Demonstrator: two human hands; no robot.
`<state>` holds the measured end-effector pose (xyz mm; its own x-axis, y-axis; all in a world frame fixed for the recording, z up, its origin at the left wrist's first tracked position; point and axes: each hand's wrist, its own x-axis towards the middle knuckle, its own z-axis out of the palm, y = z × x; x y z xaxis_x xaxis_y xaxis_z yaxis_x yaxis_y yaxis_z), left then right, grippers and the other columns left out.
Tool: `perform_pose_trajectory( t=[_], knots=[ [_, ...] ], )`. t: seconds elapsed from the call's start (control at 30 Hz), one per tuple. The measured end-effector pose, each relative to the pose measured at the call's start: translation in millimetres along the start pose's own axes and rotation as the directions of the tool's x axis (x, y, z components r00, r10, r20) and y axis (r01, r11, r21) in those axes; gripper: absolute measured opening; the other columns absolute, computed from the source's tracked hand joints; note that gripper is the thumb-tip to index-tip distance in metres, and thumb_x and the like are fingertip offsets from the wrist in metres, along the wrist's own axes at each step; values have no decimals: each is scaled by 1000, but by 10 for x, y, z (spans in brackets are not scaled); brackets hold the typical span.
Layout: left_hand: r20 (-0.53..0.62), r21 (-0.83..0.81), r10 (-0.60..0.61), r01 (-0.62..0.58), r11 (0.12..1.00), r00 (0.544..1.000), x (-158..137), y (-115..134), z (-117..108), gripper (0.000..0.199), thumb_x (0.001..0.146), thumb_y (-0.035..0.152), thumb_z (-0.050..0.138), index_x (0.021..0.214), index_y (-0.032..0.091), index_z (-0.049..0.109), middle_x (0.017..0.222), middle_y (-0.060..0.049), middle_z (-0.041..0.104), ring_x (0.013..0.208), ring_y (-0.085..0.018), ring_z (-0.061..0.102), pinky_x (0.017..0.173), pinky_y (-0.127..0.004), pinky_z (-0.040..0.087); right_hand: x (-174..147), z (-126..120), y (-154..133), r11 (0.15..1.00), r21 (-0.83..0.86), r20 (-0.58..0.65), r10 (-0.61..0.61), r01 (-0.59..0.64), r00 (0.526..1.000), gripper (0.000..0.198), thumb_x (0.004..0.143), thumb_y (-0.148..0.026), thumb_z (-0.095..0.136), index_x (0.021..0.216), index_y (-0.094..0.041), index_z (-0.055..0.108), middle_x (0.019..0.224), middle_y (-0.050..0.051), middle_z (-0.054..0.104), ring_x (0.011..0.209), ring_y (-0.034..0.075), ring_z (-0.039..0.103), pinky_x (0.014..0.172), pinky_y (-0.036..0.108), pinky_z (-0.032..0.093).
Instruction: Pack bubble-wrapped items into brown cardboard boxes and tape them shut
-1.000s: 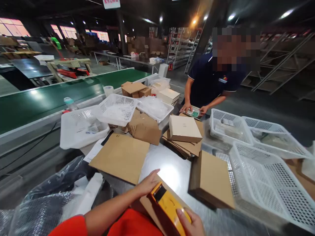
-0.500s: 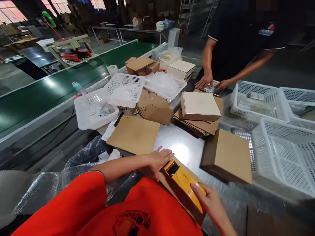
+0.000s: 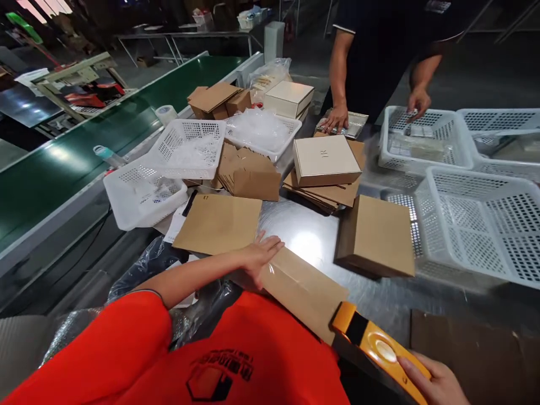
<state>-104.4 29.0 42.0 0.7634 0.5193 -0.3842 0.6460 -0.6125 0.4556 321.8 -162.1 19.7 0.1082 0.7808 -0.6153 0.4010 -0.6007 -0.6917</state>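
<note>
Before me lies a long brown cardboard box [image 3: 306,287], with a glossy strip of clear tape along its top. My left hand [image 3: 260,260] rests on the box's left end, fingers stretched out. In my right hand [image 3: 434,379] is a yellow tape dispenser [image 3: 379,349], its black-banded head at the box's right end. A flat brown cardboard piece [image 3: 221,222] lies just beyond my left hand. To the right of the long box stands a closed brown box [image 3: 382,236].
A white box [image 3: 327,157] sits on stacked flat cardboard [image 3: 352,194]. White baskets [image 3: 485,174] stand at right; others [image 3: 185,129] at left hold plastic bags. Across the table a co-worker's hand [image 3: 336,119] presses a packet; the other [image 3: 419,103] is over a basket. A green conveyor [image 3: 84,152] runs behind.
My right hand has drawn the tape dispenser rightward along the box to its right end, leaving tape behind. My left hand stays on the box. One co-worker's hand has moved over a basket.
</note>
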Motion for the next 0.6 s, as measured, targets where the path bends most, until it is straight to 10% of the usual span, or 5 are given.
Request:
perform_pose_trajectory(
  t=[0.17, 0.3, 0.6],
  knots=[
    [97, 219, -217, 192, 957, 971, 35, 44, -249, 133, 56, 49, 84, 152, -4, 9, 159, -33, 5, 147, -49, -3, 111, -72, -8, 292, 411, -148, 993, 16, -24, -118, 118, 993, 55, 55, -73, 63, 46, -18, 60, 50, 3, 47, 53, 15, 40, 49, 29, 34],
    [177, 227, -28, -14, 974, 984, 434, 527, 22, 141, 50, 40, 90, 156, 9, 3, 162, -24, -9, 148, -47, -10, 110, -74, -12, 418, 544, -131, 993, 22, 5, -119, 119, 993, 56, 54, -75, 60, 50, -19, 65, 52, 5, 53, 53, 17, 44, 50, 29, 37],
    [194, 204, -33, -7, 979, 980, 659, 902, 204, 125, 64, 44, 80, 156, 9, 4, 162, -26, 13, 147, -49, 5, 109, -75, -13, 106, 85, 536, 999, -27, 40, -33, 34, 999, 49, 57, -68, 66, 46, -21, 59, 53, 4, 54, 55, 19, 48, 51, 30, 38]
  ],
)
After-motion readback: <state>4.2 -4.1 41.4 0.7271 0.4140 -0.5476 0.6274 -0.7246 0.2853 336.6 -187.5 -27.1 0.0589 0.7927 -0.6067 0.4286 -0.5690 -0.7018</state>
